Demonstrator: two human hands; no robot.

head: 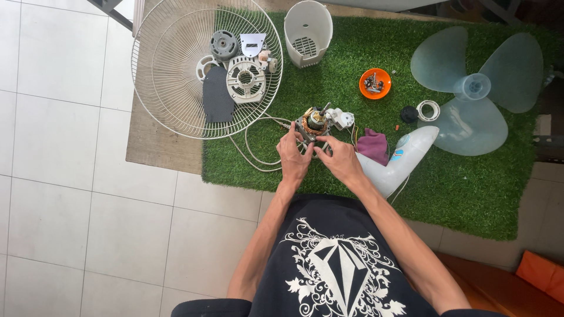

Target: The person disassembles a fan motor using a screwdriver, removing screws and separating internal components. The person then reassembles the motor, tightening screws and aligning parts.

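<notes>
One head-worn camera here, looking almost straight down from above the person, whose dark printed shirt fills the bottom edge at six o'clock while both forearms run up toward the centre of the frame. It sits high enough to take in the whole green turf mat (470, 194), with white floor tiles (59, 176) along nine o'clock, a wire fan guard (153, 88) at eleven o'clock and a pale fan blade (470, 88) at two o'clock. The hands meet dead centre at middle distance, and there is no second view to share anything with.
</notes>
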